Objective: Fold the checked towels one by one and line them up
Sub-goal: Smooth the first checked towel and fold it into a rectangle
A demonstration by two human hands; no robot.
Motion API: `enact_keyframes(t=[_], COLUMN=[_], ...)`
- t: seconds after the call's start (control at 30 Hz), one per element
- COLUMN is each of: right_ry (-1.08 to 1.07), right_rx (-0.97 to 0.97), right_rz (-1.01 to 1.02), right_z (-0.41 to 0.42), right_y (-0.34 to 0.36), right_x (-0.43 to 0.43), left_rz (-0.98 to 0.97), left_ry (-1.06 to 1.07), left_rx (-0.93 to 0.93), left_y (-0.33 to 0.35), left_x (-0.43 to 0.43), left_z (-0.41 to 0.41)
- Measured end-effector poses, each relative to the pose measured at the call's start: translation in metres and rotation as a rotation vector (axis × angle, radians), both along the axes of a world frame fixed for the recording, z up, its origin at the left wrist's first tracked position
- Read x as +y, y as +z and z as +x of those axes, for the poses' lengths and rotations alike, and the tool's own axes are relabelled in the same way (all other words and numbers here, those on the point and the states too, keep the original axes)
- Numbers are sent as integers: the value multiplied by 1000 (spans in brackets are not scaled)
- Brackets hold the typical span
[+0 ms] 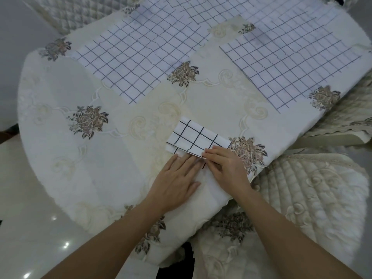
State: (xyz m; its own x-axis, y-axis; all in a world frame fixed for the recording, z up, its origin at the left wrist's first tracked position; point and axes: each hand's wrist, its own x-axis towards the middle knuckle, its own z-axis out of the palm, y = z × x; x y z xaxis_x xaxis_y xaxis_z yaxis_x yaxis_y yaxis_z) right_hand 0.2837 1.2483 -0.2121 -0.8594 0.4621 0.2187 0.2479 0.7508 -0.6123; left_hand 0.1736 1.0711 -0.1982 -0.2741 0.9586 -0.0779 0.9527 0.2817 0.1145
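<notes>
The folded towel (196, 137) lies on the tablecloth (120, 158) near the table's front edge, its near end under both hands. The left hand (177, 182) presses flat, fingers straight and slightly spread. The right hand (223, 166) lays its fingers together along the towel's folded edge. 2 flat towels (130, 57) (291, 67) lie well beyond.
</notes>
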Motion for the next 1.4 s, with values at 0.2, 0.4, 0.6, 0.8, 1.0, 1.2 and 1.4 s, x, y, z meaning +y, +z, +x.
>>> enact_keyframes(t=[0.2, 0.4, 0.6, 0.8, 1.0, 1.2, 1.4], right_ry=[-2, -17, 1, 15, 13, 27, 27], right_rx=[-7, -7, -33, -56, -68, -52, 31], right_rz=[68, 109, 136, 144, 125, 103, 207], right_z=[0, 6, 12, 15, 16, 15, -2], right_y=[-6, -4, -3, -5, -5, 1, 18], right_x=[-7, -14, -15, -13, -15, -17, -14], left_rz=[-47, -72, -61, -55, 163, -73, -72], left_ry=[24, 48, 58, 57, 121, 135, 121], left_rx=[29, 28, 20, 10, -24, 12, 8], left_y=[-5, -10, -8, -4, 9, 1, -6], left_x=[-24, -24, -23, -23, -21, -14, -16], left_z=[3, 5, 7, 8, 2, -6, -9])
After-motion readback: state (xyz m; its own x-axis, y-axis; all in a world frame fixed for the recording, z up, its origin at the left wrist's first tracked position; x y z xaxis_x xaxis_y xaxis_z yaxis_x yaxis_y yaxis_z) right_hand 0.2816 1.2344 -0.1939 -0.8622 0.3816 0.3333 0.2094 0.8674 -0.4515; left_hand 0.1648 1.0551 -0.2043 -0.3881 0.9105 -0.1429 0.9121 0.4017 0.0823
